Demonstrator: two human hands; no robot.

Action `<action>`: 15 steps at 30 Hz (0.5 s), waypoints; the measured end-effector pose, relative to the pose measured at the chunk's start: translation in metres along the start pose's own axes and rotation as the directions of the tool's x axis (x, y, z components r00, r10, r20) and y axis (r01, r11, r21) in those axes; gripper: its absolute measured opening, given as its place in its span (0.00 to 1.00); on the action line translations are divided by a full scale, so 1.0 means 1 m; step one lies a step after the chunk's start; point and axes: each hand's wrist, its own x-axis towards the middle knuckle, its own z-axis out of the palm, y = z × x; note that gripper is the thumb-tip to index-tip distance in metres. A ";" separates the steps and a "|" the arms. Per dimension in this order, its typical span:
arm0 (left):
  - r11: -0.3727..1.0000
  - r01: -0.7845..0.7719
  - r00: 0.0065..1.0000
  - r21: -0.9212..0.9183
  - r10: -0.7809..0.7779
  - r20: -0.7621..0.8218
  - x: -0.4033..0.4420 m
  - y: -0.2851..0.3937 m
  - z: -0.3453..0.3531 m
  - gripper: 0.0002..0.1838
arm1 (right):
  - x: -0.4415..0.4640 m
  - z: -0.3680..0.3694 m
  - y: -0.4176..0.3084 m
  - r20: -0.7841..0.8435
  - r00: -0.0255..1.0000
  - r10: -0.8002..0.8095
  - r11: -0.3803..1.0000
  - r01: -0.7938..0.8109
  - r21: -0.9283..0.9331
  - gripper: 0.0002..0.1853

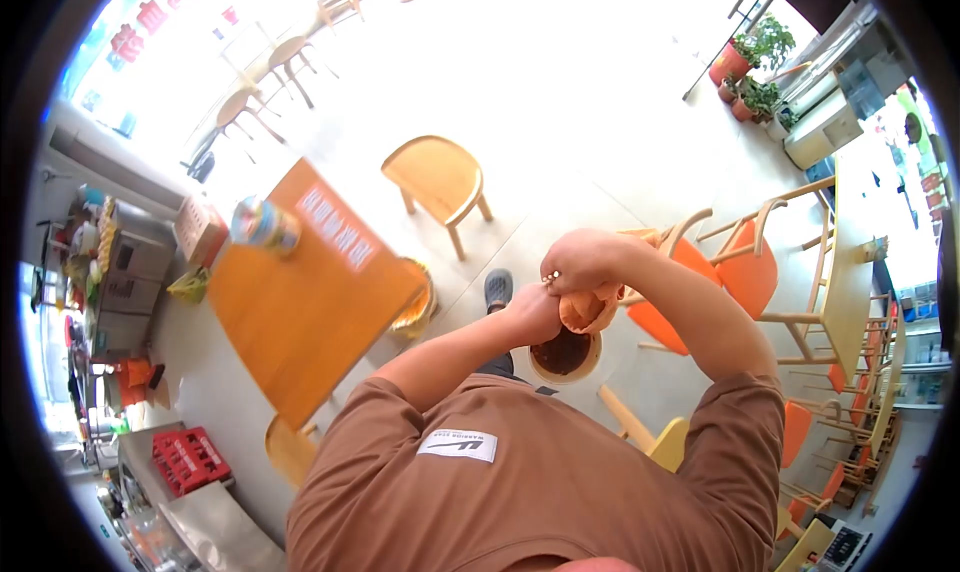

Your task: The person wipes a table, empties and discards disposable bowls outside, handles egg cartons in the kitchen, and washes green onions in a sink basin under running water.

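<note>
Both my hands are closed on an orange cloth (588, 312), which is bunched and twisted between them. My right hand (585, 260) is uppermost, its fingers wrapped round the cloth. Just below and to the left, my left hand (535, 314) grips it too, though its fingers are mostly hidden. Under the cloth stands a light-coloured bucket (597, 360) with dark liquid in it. The cloth's lower end hangs over the bucket's rim.
An orange-brown table (310, 332) stands at left, bearing a blurred container (265, 226). A wooden stool (436, 180) is ahead. Orange-seated chairs (748, 264) and a long table (850, 272) line the right. A red crate (190, 460) sits lower left.
</note>
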 end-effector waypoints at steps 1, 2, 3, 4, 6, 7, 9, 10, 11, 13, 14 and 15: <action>1.000 0.022 0.998 -0.021 -0.023 -0.059 0.026 -0.010 -0.008 0.05 | 0.007 -0.010 0.027 -0.078 0.997 -0.001 1.000 0.002 0.016 0.13; 1.000 0.011 0.999 -0.028 -0.013 -0.047 0.054 -0.022 -0.018 0.05 | 0.012 -0.021 0.055 -0.155 0.988 0.002 0.999 0.003 0.033 0.13; 0.994 0.108 0.987 -0.006 -0.106 0.120 0.086 -0.033 -0.032 0.06 | 0.017 -0.030 0.084 -0.147 0.989 0.017 0.999 -0.012 0.041 0.13; 0.980 0.192 0.941 0.045 -0.197 0.274 0.119 -0.044 -0.050 0.07 | 0.016 -0.044 0.109 -0.233 0.971 0.049 0.997 -0.034 0.070 0.13; 0.988 0.153 0.965 0.028 -0.156 0.213 0.181 -0.070 -0.078 0.08 | 0.012 -0.080 0.169 -0.312 0.946 0.094 0.992 -0.064 0.105 0.13; 0.990 0.138 0.978 0.006 -0.137 0.160 0.205 -0.078 -0.086 0.08 | 0.004 -0.094 0.197 -0.422 0.895 0.148 0.971 -0.052 0.231 0.12; 0.995 0.099 0.985 0.029 -0.102 0.138 0.263 -0.102 -0.117 0.07 | -0.009 -0.127 0.245 -0.536 0.812 0.231 0.931 -0.024 0.365 0.12; 0.992 0.108 0.985 0.064 -0.116 0.129 0.294 -0.113 -0.128 0.06 | -0.014 -0.140 0.269 -0.573 0.745 0.340 0.846 0.024 0.533 0.11; 0.993 0.097 0.984 0.071 -0.107 0.140 0.323 -0.126 -0.137 0.06 | -0.019 -0.153 0.291 -0.584 0.675 0.451 0.732 0.094 0.675 0.11; 0.986 0.153 0.986 0.070 -0.157 0.055 0.379 -0.154 -0.150 0.06 | -0.020 -0.176 0.335 -0.561 0.651 0.511 0.600 0.197 0.776 0.11; 0.986 0.148 0.986 0.081 -0.154 0.062 0.406 -0.169 -0.157 0.06 | -0.017 -0.188 0.360 -0.534 0.642 0.550 0.462 0.299 0.835 0.11; 0.982 0.163 0.985 0.091 -0.167 0.034 0.434 -0.182 -0.167 0.06 | -0.009 -0.197 0.391 -0.538 0.640 0.549 0.455 0.311 0.834 0.11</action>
